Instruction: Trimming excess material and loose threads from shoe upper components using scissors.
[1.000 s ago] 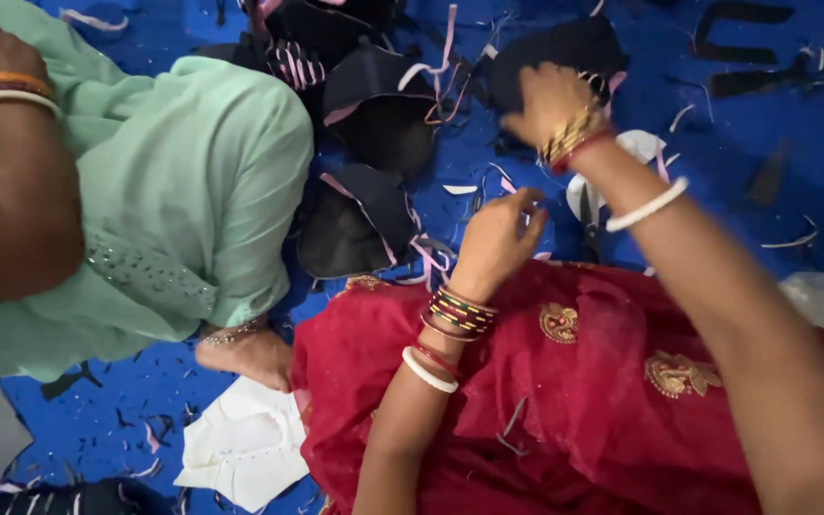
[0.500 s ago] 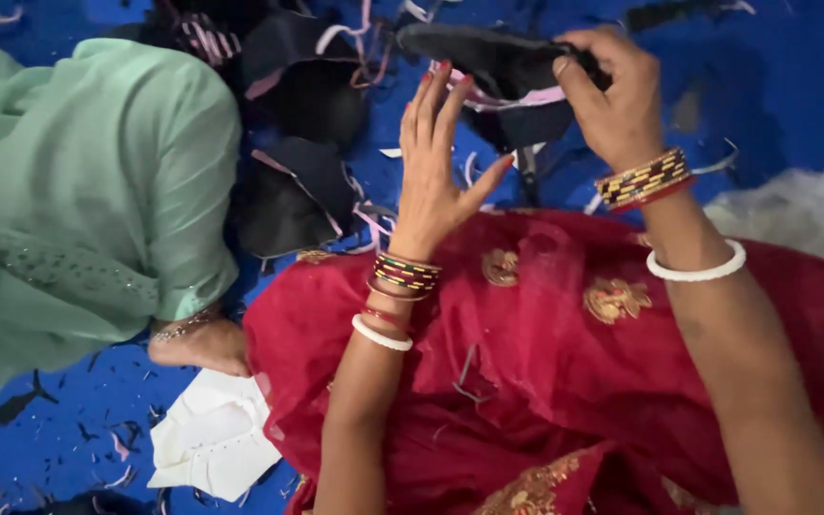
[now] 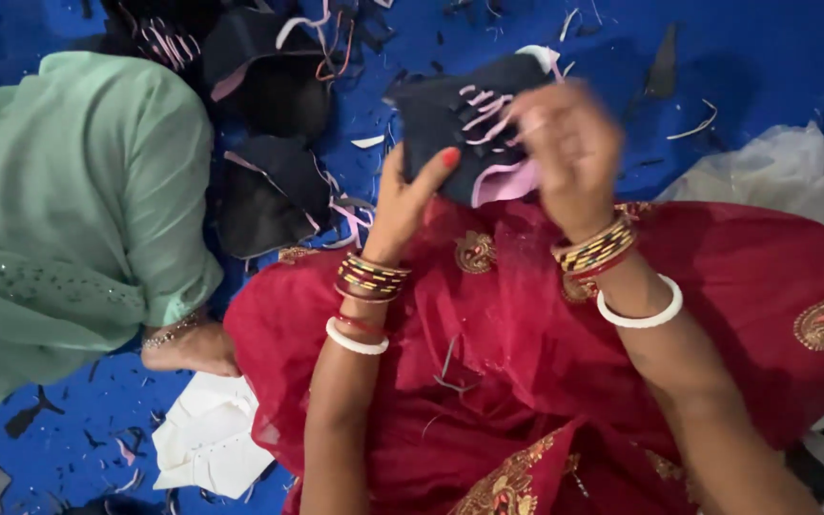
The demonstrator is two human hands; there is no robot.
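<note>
A black fabric piece (image 3: 450,119) with pink and white edging is held up over my lap, above the red embroidered cloth (image 3: 526,343). My left hand (image 3: 402,200) grips its lower left edge, thumb on the front. My right hand (image 3: 569,153) holds its right side, blurred. Both wrists wear several bangles.
Another person in a pale green garment (image 3: 69,219) sits at the left, a bare foot (image 3: 188,345) beside my lap. Black fabric pieces (image 3: 269,191) lie piled on the blue floor sheet (image 3: 765,57) with scattered trimmings. White cloth (image 3: 207,439) lies at lower left, more white cloth (image 3: 793,172) at right.
Both hands have drawn the black fabric piece off the floor pile toward my lap. My left hand, open with spread fingers before, now grips the piece.
</note>
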